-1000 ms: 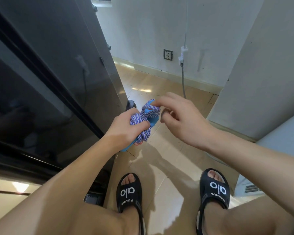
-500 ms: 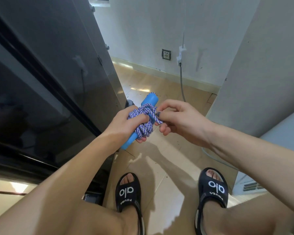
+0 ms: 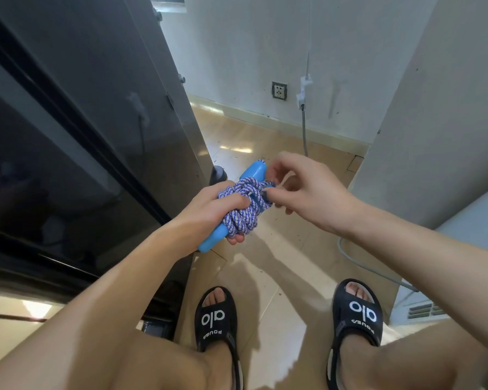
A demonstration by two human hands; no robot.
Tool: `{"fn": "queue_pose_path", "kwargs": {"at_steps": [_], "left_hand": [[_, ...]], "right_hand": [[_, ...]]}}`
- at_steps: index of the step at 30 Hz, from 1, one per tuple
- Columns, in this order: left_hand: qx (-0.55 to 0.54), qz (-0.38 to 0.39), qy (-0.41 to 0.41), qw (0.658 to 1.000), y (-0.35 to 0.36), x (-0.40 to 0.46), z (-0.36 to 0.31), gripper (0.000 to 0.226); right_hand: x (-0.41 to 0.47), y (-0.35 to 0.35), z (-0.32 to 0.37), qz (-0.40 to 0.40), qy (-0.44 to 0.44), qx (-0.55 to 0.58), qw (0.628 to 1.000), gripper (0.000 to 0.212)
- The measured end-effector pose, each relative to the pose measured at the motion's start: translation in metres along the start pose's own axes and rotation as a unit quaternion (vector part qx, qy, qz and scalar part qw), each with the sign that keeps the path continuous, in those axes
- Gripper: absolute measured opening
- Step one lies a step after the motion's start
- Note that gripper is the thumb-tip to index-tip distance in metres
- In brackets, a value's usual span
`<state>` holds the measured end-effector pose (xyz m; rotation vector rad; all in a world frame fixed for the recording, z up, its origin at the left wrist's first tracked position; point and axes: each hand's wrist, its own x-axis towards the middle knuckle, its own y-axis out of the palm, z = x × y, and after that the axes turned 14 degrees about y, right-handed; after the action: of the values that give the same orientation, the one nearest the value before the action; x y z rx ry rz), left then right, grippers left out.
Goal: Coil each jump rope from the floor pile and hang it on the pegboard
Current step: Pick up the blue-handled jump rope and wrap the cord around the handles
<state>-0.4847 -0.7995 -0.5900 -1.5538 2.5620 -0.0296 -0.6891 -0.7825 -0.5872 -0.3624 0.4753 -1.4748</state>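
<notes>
Rope [image 3: 244, 209]: purple-and-white cord, wound tight round the blue handles [image 3: 253, 172]; held in the air above the floor, in front of the knees.
Left hand [image 3: 209, 209]: closed round the bundle, thumb pressed on the wraps.
Right hand [image 3: 302, 192]: fingertips pinching the small dark rope end at the bundle's right side, other fingers loosely spread.
Step, judged: tucking the tail under a wrap to lock the coil.
Advice: thumb kept down on the turns; tail pulled snug, not yanked, lest the wraps slide off the smooth handles.
Left edge: dark glossy cabinet [image 3: 96, 136], close beside the left forearm.
Right edge: pale wall panel [image 3: 434, 136], nearer than the back wall.
Open room: tiled floor [image 3: 265, 277] ahead, between both; grey cable [image 3: 364, 266] trailing by the right foot.
Pegboard: not in view.
</notes>
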Motion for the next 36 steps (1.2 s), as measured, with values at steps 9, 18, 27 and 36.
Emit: {"fn": "queue_pose_path", "kwargs": {"at_steps": [9,18,27,36], "left_hand": [[-0.025,0.017,-0.021,0.999,-0.004,-0.001,0.001,0.045],[-0.051,0.025,-0.077,0.995,-0.008,0.003,0.005,0.038],[-0.032,0.046,-0.096,0.994,-0.009,0.004,0.007,0.043],[-0.032,0.051,-0.099,0.993,-0.006,0.003,0.005,0.045]], "right_hand": [[0.006,0.000,-0.007,-0.029,-0.085,-0.100,0.991,0.008],[0.002,0.001,-0.007,-0.045,-0.183,-0.270,0.944,0.016],[0.000,-0.002,-0.010,0.002,-0.206,-0.271,0.940,0.007],[-0.003,-0.002,-0.009,-0.012,-0.200,-0.253,0.947,0.006]]}}
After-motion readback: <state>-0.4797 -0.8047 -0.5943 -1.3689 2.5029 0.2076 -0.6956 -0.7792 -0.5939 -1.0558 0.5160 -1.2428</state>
